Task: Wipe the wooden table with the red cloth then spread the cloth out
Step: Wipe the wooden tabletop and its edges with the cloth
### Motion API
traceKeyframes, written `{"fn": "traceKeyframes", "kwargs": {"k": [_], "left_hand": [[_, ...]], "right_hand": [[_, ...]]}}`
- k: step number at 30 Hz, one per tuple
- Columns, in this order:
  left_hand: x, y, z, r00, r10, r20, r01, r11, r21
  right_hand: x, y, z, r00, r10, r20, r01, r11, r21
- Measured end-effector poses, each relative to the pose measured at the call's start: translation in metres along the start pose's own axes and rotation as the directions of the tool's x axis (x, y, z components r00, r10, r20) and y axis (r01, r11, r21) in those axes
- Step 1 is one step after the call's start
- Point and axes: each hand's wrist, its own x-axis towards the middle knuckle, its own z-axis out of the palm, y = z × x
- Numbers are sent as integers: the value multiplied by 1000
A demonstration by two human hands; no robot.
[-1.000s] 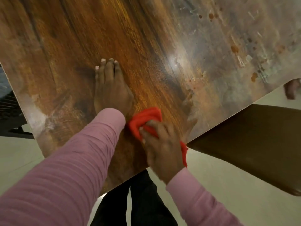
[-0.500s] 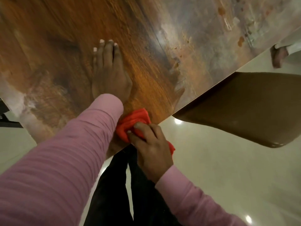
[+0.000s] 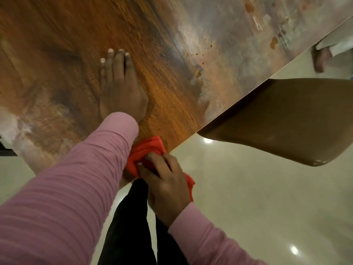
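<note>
The wooden table fills the upper part of the view, brown with pale worn patches and small spots at the far right. My left hand lies flat on it, fingers straight and pressed to the wood. The red cloth is bunched up at the table's near corner, partly hanging past the edge. My right hand grips the cloth with curled fingers, right at that corner. Part of the cloth is hidden under my right hand and behind my left sleeve.
A brown chair seat juts out from under the table's right edge. Another person's foot stands on the glossy pale floor at the upper right. My dark trouser legs are below the near corner.
My right hand has dragged the red cloth toward me, from further in on the table to the near corner. My left hand has stayed flat on the wood.
</note>
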Motion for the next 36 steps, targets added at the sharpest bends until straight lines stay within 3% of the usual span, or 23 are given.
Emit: {"fn": "traceKeyframes", "kwargs": {"k": [4,7,9,11,13,15,18,21,23,25,28,33,36], "left_hand": [[-1,-1,1,1000,-2,3,2,1000,4],[-2,-1,2,1000,3,15,-3,1000,14],[-1,-1,2,1000,7,15,-7,1000,13],[-1,-1,1,1000,1,4,-1,1000,8],[-1,-1,1,1000,0,7,0,1000,11],[0,-1,1,1000,5,19,-5,1000,8],[0,-2,0,999,10,40,-10,1000,6],[-1,-3,0,999,19,40,-18,1000,-6],[-2,-4,1,1000,13,28,-12,1000,-17],[-2,-4,1,1000,13,25,-13,1000,-20],[-3,-4,1,999,26,33,-25,999,-32],[-2,-4,-1,999,30,29,-28,999,-43],[-2,5,-4,999,26,28,-25,999,-43]], "right_hand": [[6,17,-4,1000,20,-8,-21,999,-31],[35,59,-24,962,213,-170,-225,973,-54],[48,76,-33,917,343,-203,-359,932,-47],[46,63,-29,899,386,-209,-397,918,-14],[25,27,-15,942,299,-154,-301,954,7],[-3,-21,6,993,115,20,-115,993,22],[-32,-65,27,970,-89,226,77,995,62],[-26,-51,23,976,-127,176,126,992,20],[-13,-21,10,999,-23,38,23,1000,10],[9,23,-5,976,161,-143,-162,987,6],[54,85,-36,896,398,-195,-406,914,4],[90,112,-53,833,508,-218,-502,861,87],[79,91,-44,892,411,-190,-410,911,49]]}}
